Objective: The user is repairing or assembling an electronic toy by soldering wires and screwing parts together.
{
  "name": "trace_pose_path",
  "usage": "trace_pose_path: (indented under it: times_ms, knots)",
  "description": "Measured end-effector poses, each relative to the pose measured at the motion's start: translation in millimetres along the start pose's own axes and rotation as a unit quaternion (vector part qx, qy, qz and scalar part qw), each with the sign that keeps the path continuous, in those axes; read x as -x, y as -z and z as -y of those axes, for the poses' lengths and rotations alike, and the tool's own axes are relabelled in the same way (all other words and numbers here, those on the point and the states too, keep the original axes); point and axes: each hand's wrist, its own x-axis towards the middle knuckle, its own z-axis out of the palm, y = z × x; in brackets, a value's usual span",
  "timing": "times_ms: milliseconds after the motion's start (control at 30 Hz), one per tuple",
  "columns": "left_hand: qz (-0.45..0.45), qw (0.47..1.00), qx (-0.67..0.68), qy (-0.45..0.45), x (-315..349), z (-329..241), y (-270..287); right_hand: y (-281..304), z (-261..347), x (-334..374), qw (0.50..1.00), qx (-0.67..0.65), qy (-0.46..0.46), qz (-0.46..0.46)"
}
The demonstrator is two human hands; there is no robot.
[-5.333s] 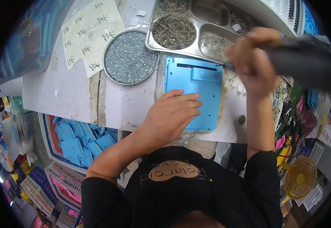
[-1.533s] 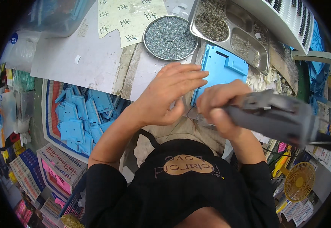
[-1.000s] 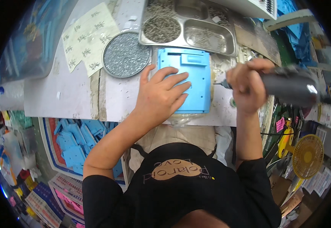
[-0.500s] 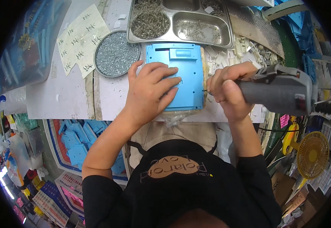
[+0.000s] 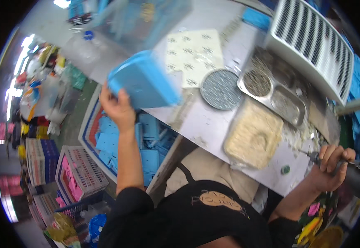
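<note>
My left hand [image 5: 120, 109] grips a flat blue plastic case [image 5: 145, 80] by its near left edge. The case is raised and tilted beside the table's left edge, slightly blurred. Fingers of that hand are partly hidden behind it. At the right, my right hand [image 5: 335, 165] is wrapped round the front of a dark grey electric screwdriver [image 5: 359, 180], its thin bit pointing left over the table. Between the hands, a beige pad [image 5: 254, 132] in clear plastic lies on the table with nothing on it. A round dish [image 5: 202, 93] of small screws sits behind it.
Below the left hand stands a crate [image 5: 85, 142] with several blue plastic parts. A steel compartment tray [image 5: 271, 91] of small metal pieces, a white slatted unit [image 5: 312, 45], a marked paper sheet [image 5: 194, 53] and a translucent bin [image 5: 134, 25] occupy the table's back.
The blue case has left the pad and is now in my left hand, lifted to the left. The screwdriver has drawn away to the right. My view has turned leftward.
</note>
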Motion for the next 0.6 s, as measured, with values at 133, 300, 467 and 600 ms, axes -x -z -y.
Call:
trace_pose_path:
  times_ms: [133,300,467,600]
  knots:
    - [-0.247,0.855,-0.42,0.18,89.0,157.0,257.0,-5.4,-43.6,-3.4,0.998,-0.029,-0.049,-0.03]
    - [-0.221,0.724,-0.597,0.264,110.1,157.2,257.2,-11.0,-49.7,-9.2,0.998,-0.015,-0.05,-0.039]
    - [-0.151,0.873,-0.42,-0.197,-132.4,28.5,90.3,-20.5,-50.3,-12.9,0.998,-0.014,-0.058,-0.037]
    - [-0.128,0.809,-0.441,-0.366,-288.6,-56.1,-31.0,-23.8,-50.2,-9.8,0.996,-0.014,-0.079,-0.042]
